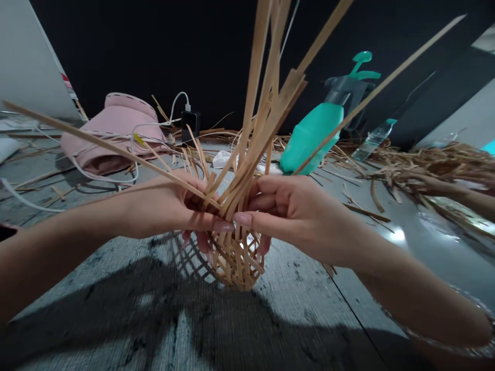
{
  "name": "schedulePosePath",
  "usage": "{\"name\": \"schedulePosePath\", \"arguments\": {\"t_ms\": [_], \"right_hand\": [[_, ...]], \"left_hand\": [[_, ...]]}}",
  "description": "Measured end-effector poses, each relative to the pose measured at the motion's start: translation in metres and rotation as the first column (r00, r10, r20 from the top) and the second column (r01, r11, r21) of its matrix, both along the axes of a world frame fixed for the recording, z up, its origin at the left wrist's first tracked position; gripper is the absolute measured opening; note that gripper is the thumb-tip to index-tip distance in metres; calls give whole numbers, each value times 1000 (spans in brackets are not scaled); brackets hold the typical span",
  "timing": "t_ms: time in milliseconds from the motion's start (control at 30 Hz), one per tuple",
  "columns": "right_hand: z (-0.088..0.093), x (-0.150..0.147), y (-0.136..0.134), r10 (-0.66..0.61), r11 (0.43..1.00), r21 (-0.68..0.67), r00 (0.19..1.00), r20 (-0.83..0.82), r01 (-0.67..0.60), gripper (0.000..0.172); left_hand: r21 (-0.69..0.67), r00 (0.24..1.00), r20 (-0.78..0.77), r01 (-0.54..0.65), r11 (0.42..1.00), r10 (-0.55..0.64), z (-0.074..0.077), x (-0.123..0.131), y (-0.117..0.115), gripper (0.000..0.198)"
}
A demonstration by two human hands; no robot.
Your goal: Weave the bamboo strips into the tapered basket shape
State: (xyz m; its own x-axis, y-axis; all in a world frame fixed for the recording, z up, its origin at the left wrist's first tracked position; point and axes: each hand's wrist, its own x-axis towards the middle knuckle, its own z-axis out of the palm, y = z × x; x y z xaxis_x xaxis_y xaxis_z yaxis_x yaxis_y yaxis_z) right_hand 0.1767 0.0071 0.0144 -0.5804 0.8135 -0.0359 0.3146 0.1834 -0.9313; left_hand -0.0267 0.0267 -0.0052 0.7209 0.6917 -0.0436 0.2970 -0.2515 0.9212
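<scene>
A small open-weave basket [235,265] of tan flat strips stands in front of me on the grey surface. Long loose strips [266,118] rise from its gathered top, and some slant out to the left and right. My left hand [174,206] is closed around the left side of the gathered strips, thumb pressed across the front. From the right, my right hand [286,211] pinches the same bunch, its thumb tip close to the left thumb. Some fingers of both hands are hidden behind the weave.
Behind stand a pink visor hat [116,129], a black charger [191,128] with a white cable, and a teal spray bottle [315,131]. A clear plastic bottle [374,140] leans farther right. Loose strips [417,165] litter the back and right; another person's hand [429,183] is there.
</scene>
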Motion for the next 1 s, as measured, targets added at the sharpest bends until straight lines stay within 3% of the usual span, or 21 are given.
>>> {"name": "schedulePosePath", "arguments": {"t_ms": [167, 433, 767, 1000], "right_hand": [[2, 0, -1, 30, 999, 36, 999, 14, -30, 12], [1, 0, -1, 64, 996, 68, 998, 3, -64, 36], [1, 0, 2, 78, 997, 10, 997, -25, -78, 32], [-1, 0, 1, 69, 996, 52, 997, -46, -66, 35]], "left_hand": [[-4, 1000, 17, 21, 1000, -21, -1, -1, 4, 13], [-31, 999, 41, -8, 999, 10, 0, 1, -1, 10], [-12, 1000, 16, 16, 1000, -16, 0, -1, -1, 14], [-19, 999, 40, -9, 1000, 10, 1, 2, -3, 10]]}}
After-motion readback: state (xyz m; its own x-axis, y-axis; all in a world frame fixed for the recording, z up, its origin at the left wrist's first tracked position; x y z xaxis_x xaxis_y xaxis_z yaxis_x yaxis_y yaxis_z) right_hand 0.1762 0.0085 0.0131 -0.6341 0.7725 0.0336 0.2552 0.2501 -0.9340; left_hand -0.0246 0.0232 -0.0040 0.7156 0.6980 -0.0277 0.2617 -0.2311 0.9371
